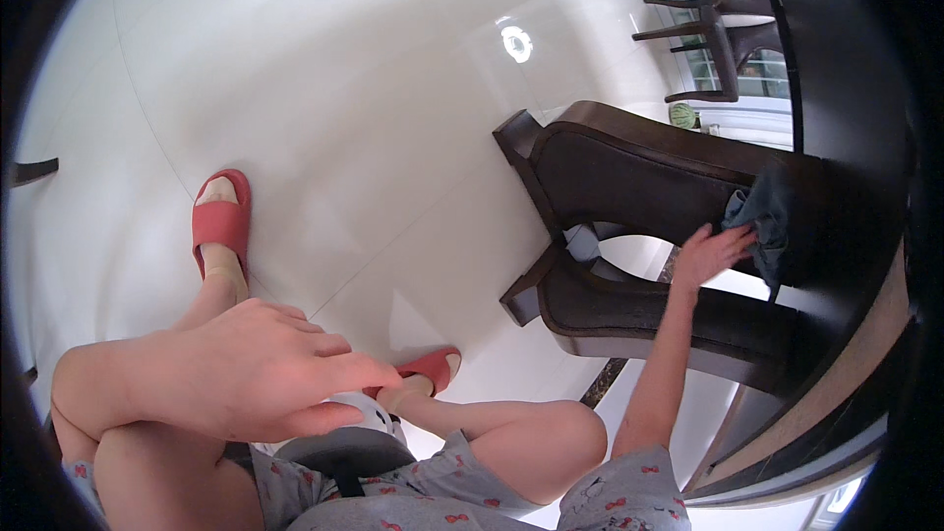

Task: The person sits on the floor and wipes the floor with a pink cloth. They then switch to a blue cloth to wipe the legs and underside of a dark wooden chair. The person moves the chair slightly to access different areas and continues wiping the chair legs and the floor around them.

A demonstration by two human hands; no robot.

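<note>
At the right, my right hand (714,254) reaches out with its fingers on a dark blue-grey cloth (771,225). The cloth lies against the dark upholstered seat of a wooden chair (641,169), near a dark table's edge. Whether the fingers grip the cloth or only press on it, I cannot tell. My left hand (295,376) hangs at the lower left above my bent knee, fingers loosely apart, with nothing in it. A second dark chair (627,302) stands beside the first, below it in the view.
A dark table (848,88) runs along the right side. Beyond it stand another wooden chair (726,44) and a watermelon (682,116) on the floor. My feet in red slippers (221,225) rest on glossy pale tiles (369,125). A dark furniture leg (37,171) shows at far left.
</note>
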